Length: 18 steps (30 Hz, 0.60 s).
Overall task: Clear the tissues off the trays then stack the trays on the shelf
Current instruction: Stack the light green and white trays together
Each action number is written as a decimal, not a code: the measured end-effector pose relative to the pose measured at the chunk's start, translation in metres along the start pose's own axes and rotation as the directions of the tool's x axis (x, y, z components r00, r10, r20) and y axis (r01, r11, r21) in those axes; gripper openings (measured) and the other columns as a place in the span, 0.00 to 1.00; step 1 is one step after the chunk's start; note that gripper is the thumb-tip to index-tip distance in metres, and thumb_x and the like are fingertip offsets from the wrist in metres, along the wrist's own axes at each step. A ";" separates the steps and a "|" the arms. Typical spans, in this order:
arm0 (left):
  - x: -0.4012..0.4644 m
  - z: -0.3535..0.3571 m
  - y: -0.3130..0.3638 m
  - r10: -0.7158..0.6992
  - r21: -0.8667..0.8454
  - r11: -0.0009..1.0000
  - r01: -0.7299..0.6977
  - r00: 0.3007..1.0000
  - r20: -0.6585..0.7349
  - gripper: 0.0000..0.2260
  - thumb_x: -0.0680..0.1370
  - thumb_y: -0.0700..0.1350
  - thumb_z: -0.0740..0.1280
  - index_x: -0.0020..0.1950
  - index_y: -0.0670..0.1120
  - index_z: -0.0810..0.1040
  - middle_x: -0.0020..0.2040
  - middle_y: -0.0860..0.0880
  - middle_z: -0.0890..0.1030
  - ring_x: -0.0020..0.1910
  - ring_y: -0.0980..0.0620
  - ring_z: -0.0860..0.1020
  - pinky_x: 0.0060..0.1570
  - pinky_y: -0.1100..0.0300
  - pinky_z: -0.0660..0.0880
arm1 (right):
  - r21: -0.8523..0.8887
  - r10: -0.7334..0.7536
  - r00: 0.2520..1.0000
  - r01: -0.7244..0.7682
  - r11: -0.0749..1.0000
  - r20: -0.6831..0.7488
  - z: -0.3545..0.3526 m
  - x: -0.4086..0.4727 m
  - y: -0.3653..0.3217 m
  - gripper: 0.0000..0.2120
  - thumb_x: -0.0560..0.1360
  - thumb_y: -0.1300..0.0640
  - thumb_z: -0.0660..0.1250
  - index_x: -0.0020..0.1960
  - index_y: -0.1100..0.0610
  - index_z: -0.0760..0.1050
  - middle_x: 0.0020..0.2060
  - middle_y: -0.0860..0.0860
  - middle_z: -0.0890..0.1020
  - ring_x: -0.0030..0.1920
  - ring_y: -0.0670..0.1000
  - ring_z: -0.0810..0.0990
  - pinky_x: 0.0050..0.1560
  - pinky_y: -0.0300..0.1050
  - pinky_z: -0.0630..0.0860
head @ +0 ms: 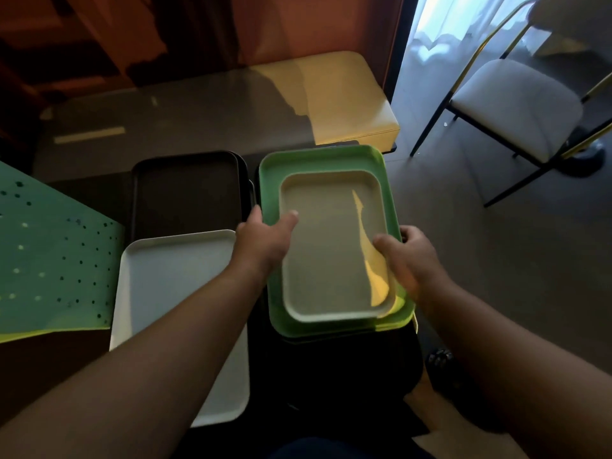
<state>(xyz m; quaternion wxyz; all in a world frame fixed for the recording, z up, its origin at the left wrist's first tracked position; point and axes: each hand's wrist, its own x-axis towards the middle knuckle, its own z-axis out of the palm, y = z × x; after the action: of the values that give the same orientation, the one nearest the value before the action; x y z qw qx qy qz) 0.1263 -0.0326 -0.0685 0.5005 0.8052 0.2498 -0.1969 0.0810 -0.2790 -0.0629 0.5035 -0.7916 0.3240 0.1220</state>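
A small beige tray (331, 246) is nested inside a larger green tray (318, 160), and both are gripped at their long sides. The left hand (261, 240) is clamped on the green tray's left rim, thumb laid inside the beige tray; the right hand (407, 256) is curled over the right rim (its fingers are partly hidden beneath). Just left of the green tray, a white tray (172, 276) is seen, with a dark tray (185, 190) beyond it. A chair (516, 104) is set well to the green tray's far right.
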 end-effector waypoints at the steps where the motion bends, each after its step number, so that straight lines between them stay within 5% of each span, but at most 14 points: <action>1: 0.009 0.000 0.007 0.014 -0.026 1.000 -0.014 1.000 -0.004 0.47 0.60 0.76 0.65 0.74 0.54 0.70 0.69 0.44 0.76 0.64 0.42 0.79 0.63 0.42 0.76 | 0.008 -0.001 1.000 0.001 1.000 -0.001 0.002 0.010 -0.007 0.25 0.69 0.46 0.71 0.62 0.54 0.77 0.57 0.56 0.81 0.48 0.53 0.84 0.41 0.45 0.80; 3: 0.022 0.000 0.020 0.034 -0.061 0.998 -0.034 0.999 0.001 0.48 0.61 0.77 0.65 0.75 0.52 0.70 0.70 0.45 0.76 0.65 0.43 0.78 0.65 0.43 0.75 | -0.002 0.005 1.000 -0.005 1.000 0.000 0.005 0.029 -0.020 0.23 0.71 0.48 0.72 0.62 0.55 0.77 0.56 0.55 0.81 0.48 0.53 0.84 0.40 0.44 0.80; 7: 0.036 0.003 0.033 0.050 -0.034 0.998 -0.048 0.997 0.058 0.51 0.62 0.75 0.65 0.79 0.49 0.64 0.74 0.45 0.72 0.71 0.44 0.73 0.70 0.43 0.70 | -0.104 0.018 1.000 -0.018 0.994 -0.003 0.013 0.056 -0.030 0.31 0.64 0.41 0.68 0.64 0.54 0.77 0.57 0.55 0.81 0.53 0.56 0.82 0.55 0.56 0.82; 18: 0.043 0.018 0.026 0.025 0.286 0.958 -0.024 1.000 0.002 0.42 0.67 0.65 0.66 0.76 0.45 0.65 0.72 0.43 0.72 0.70 0.39 0.71 0.68 0.46 0.70 | -0.301 0.021 0.999 -0.013 0.953 0.024 0.028 0.059 -0.013 0.30 0.73 0.41 0.64 0.72 0.54 0.69 0.62 0.54 0.72 0.60 0.58 0.76 0.61 0.61 0.78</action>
<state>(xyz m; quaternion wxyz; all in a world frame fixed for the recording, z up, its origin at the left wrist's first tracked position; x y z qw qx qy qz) 0.1745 -0.0493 -0.0818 0.3808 0.8724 0.2091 -0.2241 0.1381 -0.2733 -0.0971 0.3803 -0.8544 0.3017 0.1850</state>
